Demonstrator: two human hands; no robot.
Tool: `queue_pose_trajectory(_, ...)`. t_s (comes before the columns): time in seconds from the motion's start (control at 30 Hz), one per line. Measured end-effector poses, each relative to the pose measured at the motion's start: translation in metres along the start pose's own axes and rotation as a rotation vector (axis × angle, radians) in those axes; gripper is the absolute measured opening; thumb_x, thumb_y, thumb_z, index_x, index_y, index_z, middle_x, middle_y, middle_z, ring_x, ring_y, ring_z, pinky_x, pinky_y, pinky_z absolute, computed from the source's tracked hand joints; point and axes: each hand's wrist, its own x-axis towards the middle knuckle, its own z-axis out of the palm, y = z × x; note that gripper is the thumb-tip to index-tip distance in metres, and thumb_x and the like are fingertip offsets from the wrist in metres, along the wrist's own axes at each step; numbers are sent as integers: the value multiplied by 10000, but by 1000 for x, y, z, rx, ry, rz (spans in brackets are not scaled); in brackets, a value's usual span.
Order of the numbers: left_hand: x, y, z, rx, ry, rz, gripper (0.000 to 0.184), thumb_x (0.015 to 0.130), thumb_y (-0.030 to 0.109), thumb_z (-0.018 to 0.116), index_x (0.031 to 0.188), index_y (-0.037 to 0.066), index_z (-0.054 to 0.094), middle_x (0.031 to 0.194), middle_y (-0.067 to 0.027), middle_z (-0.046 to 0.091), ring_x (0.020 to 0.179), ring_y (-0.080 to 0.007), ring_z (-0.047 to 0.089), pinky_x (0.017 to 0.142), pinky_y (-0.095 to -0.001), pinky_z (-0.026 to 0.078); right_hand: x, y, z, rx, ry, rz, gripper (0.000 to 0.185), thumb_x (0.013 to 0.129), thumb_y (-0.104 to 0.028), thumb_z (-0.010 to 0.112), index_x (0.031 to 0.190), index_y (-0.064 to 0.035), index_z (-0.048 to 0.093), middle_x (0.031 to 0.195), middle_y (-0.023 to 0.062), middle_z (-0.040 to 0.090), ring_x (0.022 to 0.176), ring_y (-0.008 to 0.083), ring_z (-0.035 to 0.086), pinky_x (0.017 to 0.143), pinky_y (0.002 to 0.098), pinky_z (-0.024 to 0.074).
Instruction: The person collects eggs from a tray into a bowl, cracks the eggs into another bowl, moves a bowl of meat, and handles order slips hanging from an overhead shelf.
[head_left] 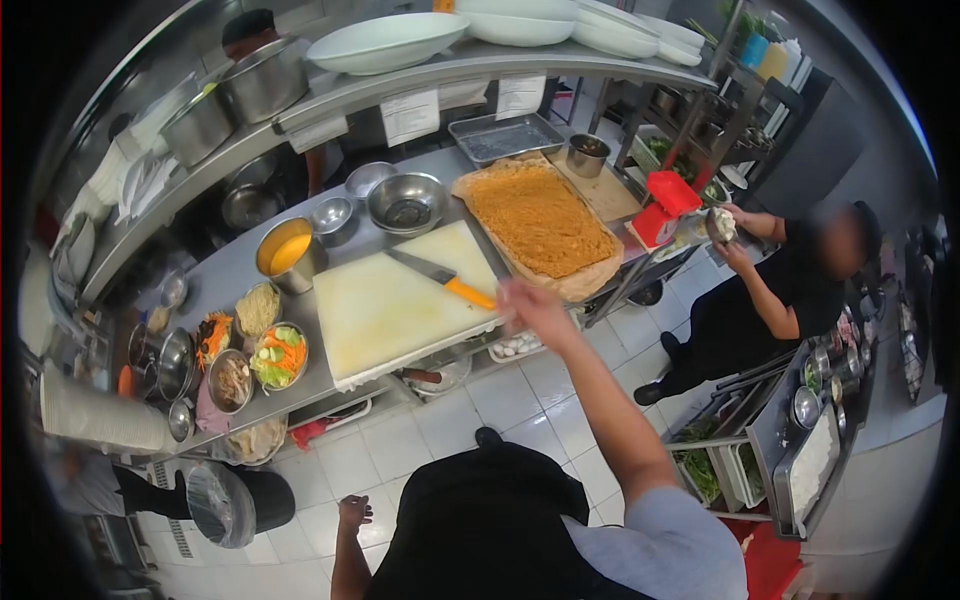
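Observation:
My right hand (532, 306) is stretched out over the front edge of the counter, close to the orange handle of a knife (460, 288). Motion smears its fingers, so I cannot tell whether they touch the handle. The knife lies on a large white cutting board (370, 315), blade pointing to the back left. Right of the board is a sheet pan lined with brown paper and spread with an orange-brown layer (545, 220). My left hand (355, 511) hangs low at my side, away from the counter, its fingers loosely apart and nothing visible in them.
A pot of yellow liquid (287, 262), steel bowls (405, 203) and a bowl of cut vegetables (279, 356) stand left and behind the board. A red scale (663, 210) is at the right end. A co-worker (755, 270) holds a small bowl there. A bin (255, 498) stands lower left.

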Motion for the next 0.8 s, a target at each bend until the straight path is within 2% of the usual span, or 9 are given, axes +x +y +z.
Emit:
queue_pose_trajectory(0.03,1,0,3,25,-31,-34,283,866,206,652,984,-36,564,776,-163,653,597,-238,659,476,-372,567,26,-28,6,70,49,-2,280,914,-196,611,1144,-41,570,1014,93,655,908,146,620,742,285,496)
queue_pose_trajectory(0.1,-3,7,12,93,-68,-92,291,873,223,653,986,-31,567,803,-166,657,617,-251,661,495,-394,565,89,-53,8,232,-115,-137,424,920,-206,584,1295,-41,473,1238,140,579,1108,210,570,882,355,488)
queue_pose_trajectory(0.17,-4,9,18,97,-61,-104,286,877,216,645,991,-33,566,811,-175,654,613,-259,658,502,-400,571,151,-68,14,470,-227,-214,449,916,-125,544,1337,-33,418,1294,165,530,1133,250,552,903,388,488)
queue_pose_trajectory(0.4,-32,13,44,-52,60,-93,308,893,229,629,1011,-45,554,806,-179,649,598,-267,655,492,-400,573,232,-90,56,664,-266,-209,485,871,-10,508,1344,-17,401,1306,174,520,1144,287,548,911,405,488)
queue_pose_trajectory(0.47,-37,5,51,-109,77,-142,309,887,225,642,1015,-43,554,791,-174,649,586,-258,653,481,-391,563,234,-72,78,628,-494,-74,498,861,12,508,1346,-13,397,1307,174,519,1136,295,559,907,402,492)
queue_pose_trajectory(0.6,-52,-14,60,-108,106,-198,321,906,223,608,1056,-54,547,842,-190,651,626,-280,661,483,-405,567,234,-64,140,736,-649,-73,485,858,32,516,1322,-72,423,1291,149,524,1134,277,556,888,419,499)
queue_pose_trajectory(0.73,-74,-23,69,-125,120,-218,326,918,225,586,1085,-51,533,861,-197,649,633,-289,661,487,-413,570,242,-78,189,876,-643,-135,492,860,30,520,1316,-128,422,1263,109,520,1136,250,538,902,430,482)
queue_pose_trajectory(0.77,-76,-27,72,-112,129,-196,327,922,228,582,1097,-43,529,867,-201,650,641,-293,662,500,-423,573,244,-82,196,901,-649,-182,491,864,31,513,1313,-142,418,1254,92,515,1137,239,530,914,430,469)
queue_pose_trajectory(0.8,-63,-64,62,197,19,83,325,924,232,582,1098,-37,531,876,-202,653,652,-296,664,504,-427,573,247,-87,200,924,-659,-234,490,867,32,507,1310,-156,414,1246,75,510,1138,229,523,926,430,456)
